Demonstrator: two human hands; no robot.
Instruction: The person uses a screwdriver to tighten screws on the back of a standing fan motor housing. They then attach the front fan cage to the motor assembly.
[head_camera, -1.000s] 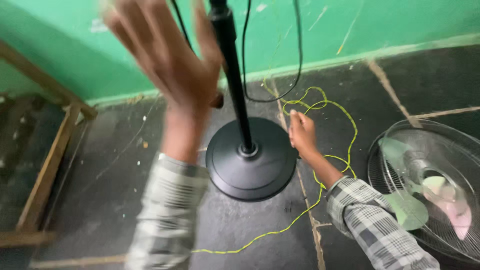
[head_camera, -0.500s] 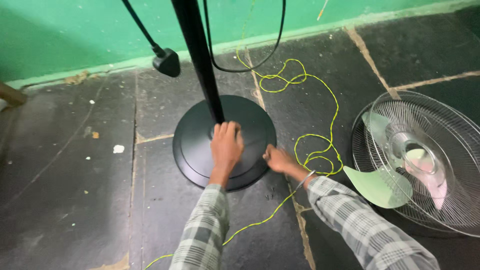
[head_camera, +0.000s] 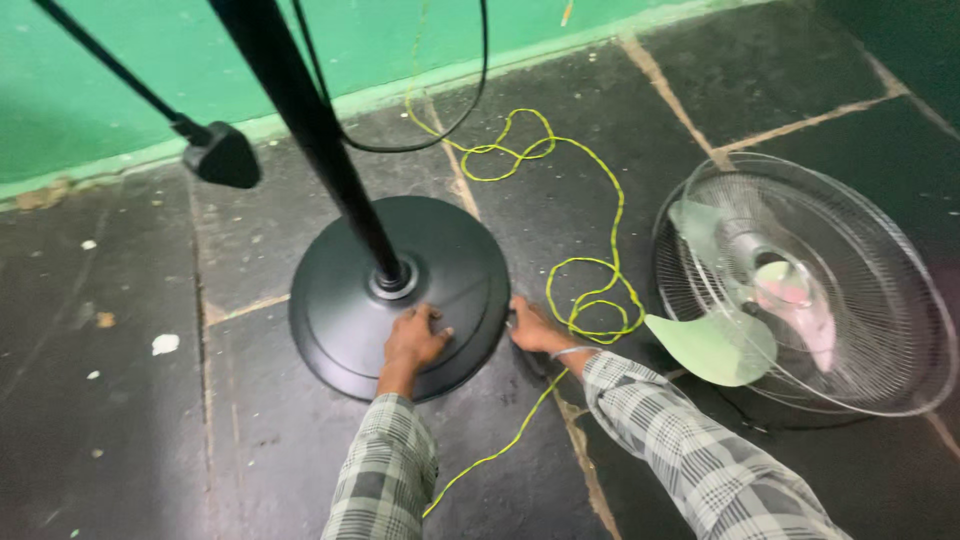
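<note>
A round black stand base (head_camera: 340, 290) with a black upright pole (head_camera: 310, 130) sits on the dark stone floor. My left hand (head_camera: 413, 338) lies flat on top of the base near its front edge, fingers spread. At the base's right rim my right hand (head_camera: 532, 326) has its fingers curled against the edge. Both of my sleeves are grey plaid. A yellow-green cord (head_camera: 590, 260) loops over the floor just right of my right hand.
A wire fan guard (head_camera: 880, 300) with pale green blades (head_camera: 712, 346) lies on the floor at the right. A black plug-like part (head_camera: 222, 155) hangs on a black cable at upper left. The green wall (head_camera: 130, 60) runs along the back.
My left hand came down from near the camera onto the base. The right hand shifted to the base's right rim. The view moved closer and leftward.
</note>
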